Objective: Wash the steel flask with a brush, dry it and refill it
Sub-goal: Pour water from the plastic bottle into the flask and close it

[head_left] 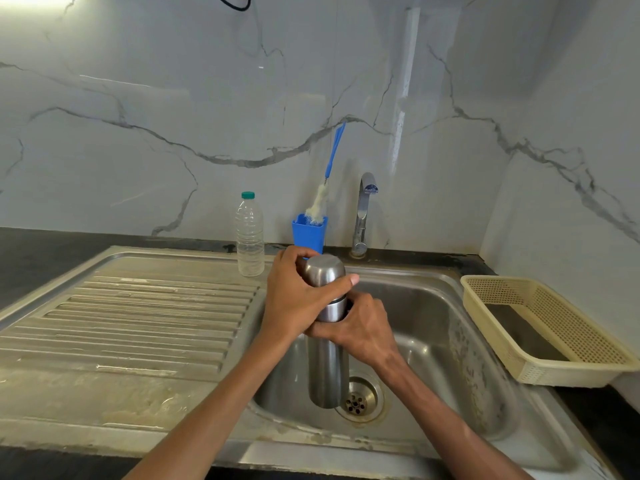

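Fingers [301,256] of the left hand [298,299] curl tightly round the cap [323,271] of the steel flask [327,362], thumb stretched across its front toward the right of the frame. Just below, the right hand [363,329] clenches the flask's neck and upper body, its fingers wrapped round from the right side. Both hands grip the flask firmly; neither is spread or loose.

Held upright at the centre of the frame, the flask hangs over the sink [433,306], its base low in the basin and just left of the drain [360,400]. Whether the base touches the sink floor I cannot tell. The cap sits on the flask.

Behind the flask, at the back edge of the counter, stands a blue holder [309,233] with a bottle brush [323,188] leaning in it, bristles down and blue handle slanting up against the marble wall. The left hand's knuckles partly cover the holder's lower edge. Left of the holder stands a clear plastic bottle [249,237] with a green cap, resting at the top of the ribbed draining board [138,323], which fills the left half of the frame. Right of the holder rises the tap [363,209], its spout facing forward over the basin. At the right edge, on the dark counter, lies a cream perforated basket [561,372].
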